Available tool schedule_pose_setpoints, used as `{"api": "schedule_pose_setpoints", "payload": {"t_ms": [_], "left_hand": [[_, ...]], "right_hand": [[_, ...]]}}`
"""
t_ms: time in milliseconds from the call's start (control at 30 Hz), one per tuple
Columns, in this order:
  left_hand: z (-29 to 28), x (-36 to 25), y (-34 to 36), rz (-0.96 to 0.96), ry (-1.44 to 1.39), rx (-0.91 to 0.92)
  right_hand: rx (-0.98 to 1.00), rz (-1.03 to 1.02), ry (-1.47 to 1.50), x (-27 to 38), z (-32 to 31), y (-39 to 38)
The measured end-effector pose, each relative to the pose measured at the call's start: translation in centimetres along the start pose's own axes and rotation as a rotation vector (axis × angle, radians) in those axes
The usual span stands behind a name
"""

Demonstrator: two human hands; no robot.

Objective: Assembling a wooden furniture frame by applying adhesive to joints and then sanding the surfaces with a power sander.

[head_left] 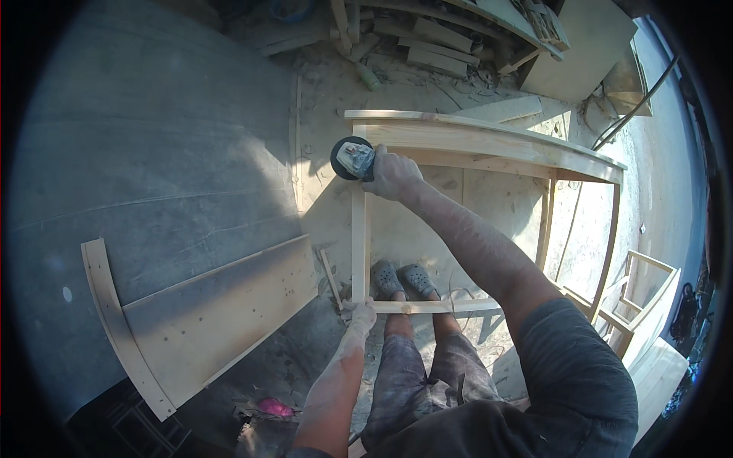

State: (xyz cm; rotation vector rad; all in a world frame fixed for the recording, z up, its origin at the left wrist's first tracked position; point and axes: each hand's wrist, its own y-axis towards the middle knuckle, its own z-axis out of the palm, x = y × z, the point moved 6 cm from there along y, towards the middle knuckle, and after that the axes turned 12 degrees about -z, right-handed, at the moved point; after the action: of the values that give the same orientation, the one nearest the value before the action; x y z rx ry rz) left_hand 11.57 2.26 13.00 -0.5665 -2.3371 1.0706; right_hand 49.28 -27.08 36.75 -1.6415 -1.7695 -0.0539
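My right hand (pixel 393 174) is wrapped round an angle grinder (pixel 355 158) with a dark round disc. The tool sits over the far left corner of a pale wooden frame (pixel 360 244); whether the disc touches the wood I cannot tell. Dusty and closed, my left hand (pixel 359 314) grips the frame's near left corner, where the side rail meets the near rail (pixel 435 307). A long wooden board (pixel 489 141) runs along the frame's far side toward the right.
To the left, a wooden panel with a cross board (pixel 221 313) leans by a grey wall (pixel 153 153). Scrap wood (pixel 439 46) is piled at the back. Another wooden frame (pixel 649 305) stands at the right. My feet in grey clogs (pixel 402 278) are inside the frame.
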Motion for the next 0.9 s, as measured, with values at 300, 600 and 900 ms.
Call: {"api": "schedule_pose_setpoints", "payload": {"t_ms": [300,600,900], "left_hand": [[-2.8,-4.4,-8.4,0.155,0.149,0.218],[-6.3,-0.8,-3.5,0.244,0.096,0.197],[-4.1,-1.0,-3.6,-0.009,0.035,0.084]], "right_hand": [[-0.148,0.271,0.013,-7.8,-2.9,-3.8],[-0.214,0.285,0.099,-3.4,-2.7,-2.6],[-0.200,0.332,0.145,-4.9,-1.2,-3.9]]}}
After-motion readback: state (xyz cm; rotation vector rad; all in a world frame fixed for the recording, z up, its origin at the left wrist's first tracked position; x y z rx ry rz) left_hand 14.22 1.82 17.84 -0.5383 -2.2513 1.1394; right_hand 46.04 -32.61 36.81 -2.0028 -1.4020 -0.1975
